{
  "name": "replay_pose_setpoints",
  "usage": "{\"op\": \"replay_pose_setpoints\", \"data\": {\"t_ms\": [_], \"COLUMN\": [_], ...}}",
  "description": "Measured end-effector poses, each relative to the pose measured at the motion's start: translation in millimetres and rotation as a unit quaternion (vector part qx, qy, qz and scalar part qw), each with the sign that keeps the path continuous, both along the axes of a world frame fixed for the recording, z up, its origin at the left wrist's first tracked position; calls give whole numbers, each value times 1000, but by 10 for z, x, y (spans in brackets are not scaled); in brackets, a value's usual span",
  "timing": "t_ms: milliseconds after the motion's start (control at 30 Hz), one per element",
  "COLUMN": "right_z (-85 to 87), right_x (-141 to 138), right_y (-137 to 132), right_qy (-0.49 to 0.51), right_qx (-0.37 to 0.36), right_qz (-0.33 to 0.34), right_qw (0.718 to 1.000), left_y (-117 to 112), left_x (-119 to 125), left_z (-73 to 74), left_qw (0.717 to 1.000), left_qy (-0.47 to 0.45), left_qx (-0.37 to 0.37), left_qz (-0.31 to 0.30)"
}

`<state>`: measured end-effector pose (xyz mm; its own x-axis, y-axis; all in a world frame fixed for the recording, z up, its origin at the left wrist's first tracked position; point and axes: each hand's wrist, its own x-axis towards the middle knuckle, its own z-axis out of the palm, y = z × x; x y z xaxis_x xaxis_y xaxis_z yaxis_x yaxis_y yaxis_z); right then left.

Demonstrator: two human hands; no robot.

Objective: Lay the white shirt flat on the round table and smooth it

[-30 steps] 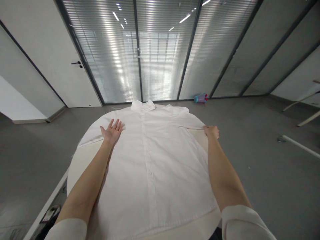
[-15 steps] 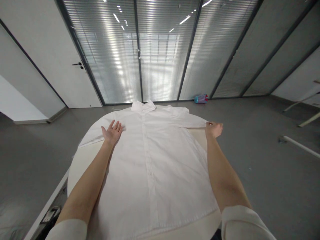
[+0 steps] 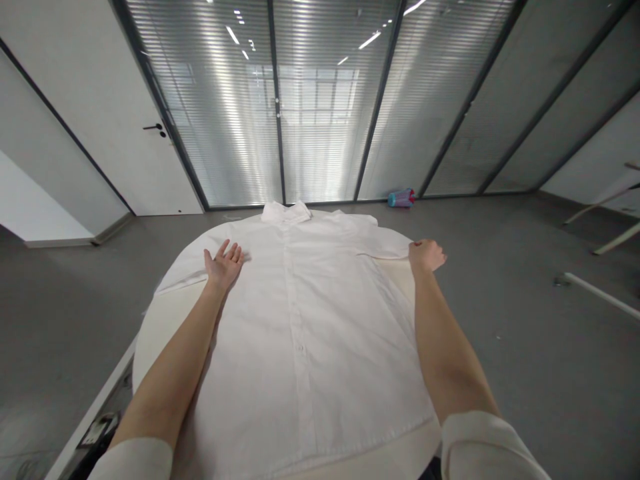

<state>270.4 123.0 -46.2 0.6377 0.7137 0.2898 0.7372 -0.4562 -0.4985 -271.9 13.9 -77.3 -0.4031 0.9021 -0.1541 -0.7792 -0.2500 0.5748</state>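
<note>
Pinching the end of the short right sleeve, the right hand sits curled at the far right rim of the round cream-white table, fingers closed on the cloth of the white button-front cotton shirt. The left hand lies flat and open, palm down with fingers spread, on the shirt's left shoulder area just inside the left sleeve, gripping nothing.

That shirt is spread face up across nearly the whole tabletop, buttoned down the middle, its placket running straight from the collar at the far edge to the hem near the person's body. The fabric looks smooth, with only faint creases near the right armpit. The left sleeve lies out flat toward the left rim; the right sleeve stretches to the right rim, where the hand holds it. The hem reaches almost to the near edge of the table, leaving a narrow strip of bare tabletop there and a wider bare crescent at the left.

Around the table lies open grey floor on every visible side. Well beyond it, against the glass partition with closed blinds, a small turquoise and pink cylindrical container lies on its side; what it holds cannot be told. A white door with a black handle stands at the far left.
</note>
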Motion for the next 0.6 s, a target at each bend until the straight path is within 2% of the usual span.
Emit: {"op": "replay_pose_setpoints", "data": {"t_ms": [133, 433, 600], "right_z": [-24, -269, -363], "right_x": [33, 234, 378], "right_y": [-15, -33, -16], "right_qy": [12, 94, 140], "right_qx": [-33, -88, -130], "right_qz": [-20, -76, -38], "right_qw": [999, 989, 981], "left_y": [16, 13, 14], "left_x": [-1, 1, 2], "left_z": [2, 6, 4], "left_qw": [1000, 1000, 1000], "left_qy": [-1, 0, 0], "left_qx": [-14, -20, -15], "left_qz": [3, 4, -2]}}
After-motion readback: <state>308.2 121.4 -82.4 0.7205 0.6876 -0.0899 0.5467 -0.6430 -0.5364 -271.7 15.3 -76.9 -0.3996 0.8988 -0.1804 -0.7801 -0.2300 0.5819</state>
